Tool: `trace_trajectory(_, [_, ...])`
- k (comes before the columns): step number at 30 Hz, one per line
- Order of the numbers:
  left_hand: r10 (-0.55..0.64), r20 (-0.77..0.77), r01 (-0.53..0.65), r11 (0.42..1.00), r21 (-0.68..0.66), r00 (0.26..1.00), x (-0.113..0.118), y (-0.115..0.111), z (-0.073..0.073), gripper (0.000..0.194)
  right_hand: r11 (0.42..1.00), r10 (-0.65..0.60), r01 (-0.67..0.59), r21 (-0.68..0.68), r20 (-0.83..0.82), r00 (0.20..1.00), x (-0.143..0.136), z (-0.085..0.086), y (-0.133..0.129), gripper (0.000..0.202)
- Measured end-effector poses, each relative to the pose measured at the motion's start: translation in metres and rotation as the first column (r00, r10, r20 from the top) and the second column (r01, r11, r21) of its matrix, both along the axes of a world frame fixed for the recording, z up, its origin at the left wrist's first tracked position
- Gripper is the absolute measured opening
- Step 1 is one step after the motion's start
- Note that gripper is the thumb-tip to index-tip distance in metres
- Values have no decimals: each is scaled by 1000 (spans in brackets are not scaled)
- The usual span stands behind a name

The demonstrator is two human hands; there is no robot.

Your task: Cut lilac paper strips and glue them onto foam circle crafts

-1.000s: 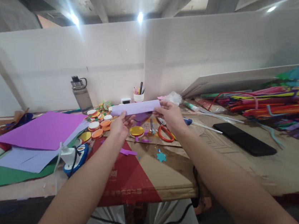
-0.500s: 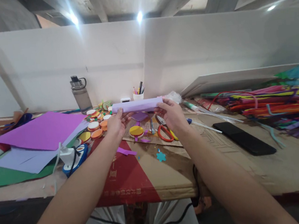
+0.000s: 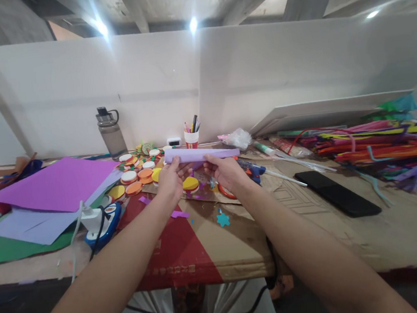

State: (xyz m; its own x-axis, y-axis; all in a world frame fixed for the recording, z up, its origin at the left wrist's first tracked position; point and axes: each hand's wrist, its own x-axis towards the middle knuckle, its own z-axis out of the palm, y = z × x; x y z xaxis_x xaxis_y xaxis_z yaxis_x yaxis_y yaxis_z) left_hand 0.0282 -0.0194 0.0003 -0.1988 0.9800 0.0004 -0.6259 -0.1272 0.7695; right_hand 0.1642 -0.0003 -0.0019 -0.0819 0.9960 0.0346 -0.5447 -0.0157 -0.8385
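Observation:
A folded or rolled strip of lilac paper [image 3: 202, 153] is held up level above the table. My left hand [image 3: 173, 179] pinches its lower edge near the left end. My right hand [image 3: 222, 170] grips the lower edge right of the middle, and the strip's right end sticks out past it. Below the hands lie a yellow disc [image 3: 190, 183] and a pair of red-handled scissors [image 3: 226, 191], partly hidden by my right hand. A blue glue gun [image 3: 254, 170] lies just right of that hand. Nearer me are a purple paper scrap [image 3: 180, 214] and a blue paper star [image 3: 223, 218].
Purple paper sheets [image 3: 53, 184] and a blue power strip [image 3: 105, 226] are on the left. Behind stand a water bottle [image 3: 111, 135] and a pen cup [image 3: 192, 139]. A black phone [image 3: 336, 193] and bundled pipe cleaners [image 3: 376, 145] lie on the right.
My right hand has slid left along the paper, closer to my left hand. The paper has shifted slightly right and lower, its right end now standing free.

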Motion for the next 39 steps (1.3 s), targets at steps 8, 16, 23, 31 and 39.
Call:
trace_trajectory(8, [90, -9, -90, 995, -48, 996, -11, 6, -2, 11, 998, -57, 57, 18, 15, 998, 1, 0, 2, 18])
trace_trajectory(16, [96, 29, -94, 994, -46, 995, -12, 9, -2, 6, 992, -120, 119, 44, 7, 993, 5, -1, 5, 19])
trace_trajectory(23, [-60, 14, 59, 998, 34, 998, -1, 5, -10, 29, 988, -137, 137, 77, 7, 990, -1, -3, 1, 20])
trace_trajectory(31, [36, -60, -35, 999, 3, 998, 0, 9, -15, 18, 992, -99, 91, 91, 81, 992, -1, 0, -4, 16])
trace_trajectory(39, [147, -40, -148, 989, -16, 988, -1, 10, -10, 9, 996, -71, 70, 57, 30, 997, 12, 4, 2, 13])
